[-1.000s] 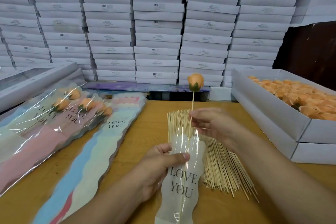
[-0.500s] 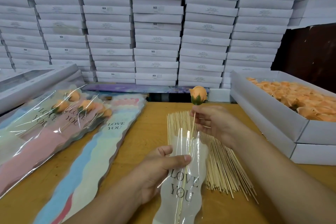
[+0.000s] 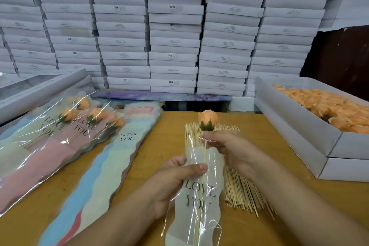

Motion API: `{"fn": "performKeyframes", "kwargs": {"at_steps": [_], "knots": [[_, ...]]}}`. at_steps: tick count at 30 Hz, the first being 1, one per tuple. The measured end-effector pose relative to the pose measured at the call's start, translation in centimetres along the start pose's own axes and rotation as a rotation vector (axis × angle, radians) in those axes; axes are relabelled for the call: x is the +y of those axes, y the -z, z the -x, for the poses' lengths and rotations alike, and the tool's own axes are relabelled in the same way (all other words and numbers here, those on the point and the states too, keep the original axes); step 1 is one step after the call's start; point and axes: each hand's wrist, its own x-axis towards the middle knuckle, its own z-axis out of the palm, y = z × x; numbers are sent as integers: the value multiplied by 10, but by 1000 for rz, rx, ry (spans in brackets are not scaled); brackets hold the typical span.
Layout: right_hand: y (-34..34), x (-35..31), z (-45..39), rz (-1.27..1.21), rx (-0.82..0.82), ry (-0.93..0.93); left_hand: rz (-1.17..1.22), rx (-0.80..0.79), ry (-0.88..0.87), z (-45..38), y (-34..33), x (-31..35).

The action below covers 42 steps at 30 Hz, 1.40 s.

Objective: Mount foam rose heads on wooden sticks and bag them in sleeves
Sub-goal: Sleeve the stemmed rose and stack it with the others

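An orange foam rose head [image 3: 208, 121] with a green base sits on a thin wooden stick [image 3: 204, 158]. My right hand [image 3: 231, 150] pinches the stick just under the head. The stick's lower part runs down inside a clear "LOVE YOU" sleeve [image 3: 199, 199], which my left hand [image 3: 175, 181] grips near its top with the thumb across the front. The rose head stands above the sleeve's opening. A spread pile of loose wooden sticks [image 3: 237, 189] lies on the table behind the sleeve.
Bagged roses [image 3: 65, 126] lie stacked at the left beside a pile of pastel sleeves [image 3: 111, 162]. An open white box of orange rose heads [image 3: 331, 106] stands at the right. White boxes [image 3: 173, 32] are stacked high along the back of the wooden table [image 3: 169, 132].
My right hand has pushed the stick further down into the sleeve, so the rose head has dropped closer to the sleeve's opening. My left hand keeps its grip on the sleeve.
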Motion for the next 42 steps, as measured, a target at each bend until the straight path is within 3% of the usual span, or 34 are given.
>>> {"fn": "performKeyframes", "kwargs": {"at_steps": [7,16,24,30,36,42], "knots": [[6,-6,2,9,3,-3,-32,29,-7,-1,1,-1],[22,-35,-10,88,38,238,-45,26,39,-1,2,-2],[16,-28,-9,178,35,270,-35,-42,52,-3,5,-3],[11,-18,-3,219,4,270,-73,32,41,-5,10,-5],[8,-13,2,247,-42,271,-65,-60,30,-8,12,1],[5,-10,4,288,-56,241,-86,21,41,-9,15,3]]}}
